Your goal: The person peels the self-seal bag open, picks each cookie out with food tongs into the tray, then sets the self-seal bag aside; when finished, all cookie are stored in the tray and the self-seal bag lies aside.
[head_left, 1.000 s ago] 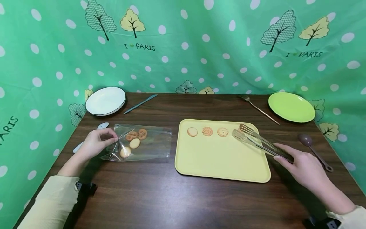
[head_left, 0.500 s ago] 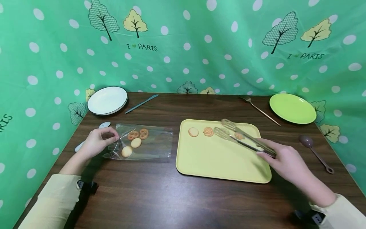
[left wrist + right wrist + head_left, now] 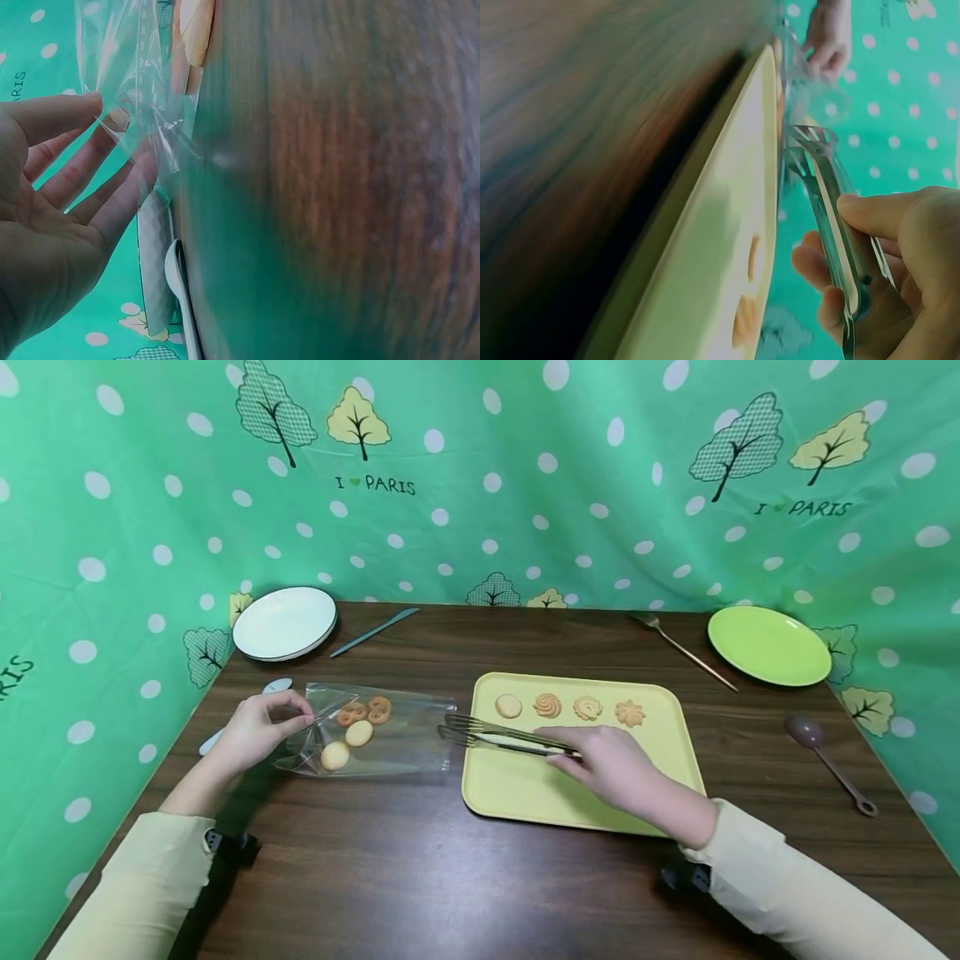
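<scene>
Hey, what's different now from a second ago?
The right hand has carried the tongs leftward across the tray, so their tips now sit by the bag's near-tray end. Nothing appears to have been picked up or let go. The left hand still pinches the bag, and the four cookies on the tray stayed put.

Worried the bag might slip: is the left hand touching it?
Touching: in the left wrist view, the left hand pinches the clear bag, creasing its plastic.
</scene>
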`<state>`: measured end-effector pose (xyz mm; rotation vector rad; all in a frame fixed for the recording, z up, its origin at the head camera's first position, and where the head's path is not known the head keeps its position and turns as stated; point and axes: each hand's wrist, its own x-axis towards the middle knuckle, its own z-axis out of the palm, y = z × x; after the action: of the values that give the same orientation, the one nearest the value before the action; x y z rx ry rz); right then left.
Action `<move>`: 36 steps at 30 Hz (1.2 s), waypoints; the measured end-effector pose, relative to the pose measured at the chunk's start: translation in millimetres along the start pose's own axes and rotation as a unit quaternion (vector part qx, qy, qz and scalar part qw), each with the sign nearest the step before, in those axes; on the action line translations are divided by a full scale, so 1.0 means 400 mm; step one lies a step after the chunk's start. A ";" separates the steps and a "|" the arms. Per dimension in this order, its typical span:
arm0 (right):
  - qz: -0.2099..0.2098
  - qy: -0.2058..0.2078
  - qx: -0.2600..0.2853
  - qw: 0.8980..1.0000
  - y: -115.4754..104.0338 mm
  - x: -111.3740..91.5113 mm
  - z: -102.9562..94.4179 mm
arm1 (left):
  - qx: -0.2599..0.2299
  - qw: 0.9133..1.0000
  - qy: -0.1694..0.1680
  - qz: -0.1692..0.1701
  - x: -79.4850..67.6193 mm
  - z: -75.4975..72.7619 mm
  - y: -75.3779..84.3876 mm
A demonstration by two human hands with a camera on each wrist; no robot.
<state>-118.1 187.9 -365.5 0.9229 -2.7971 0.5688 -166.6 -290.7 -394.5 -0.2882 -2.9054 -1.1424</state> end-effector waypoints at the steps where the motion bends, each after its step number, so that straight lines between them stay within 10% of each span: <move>1: -0.004 -0.007 0.001 1.000 -0.010 0.013 0.007 | -0.001 1.000 0.000 0.001 0.000 -0.001 0.001; 20: -0.048 -0.060 -0.023 0.997 -0.150 0.208 0.127 | 0.006 1.000 -0.001 0.003 0.005 -0.005 0.009; 36: -0.044 -0.056 -0.054 0.996 -0.167 0.210 0.133 | 0.001 1.000 -0.002 -0.005 0.004 -0.001 0.002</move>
<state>-146.2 71.9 -373.1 1.0791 -2.8343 0.3609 -168.0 -290.0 -393.4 -0.2754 -2.9143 -1.1409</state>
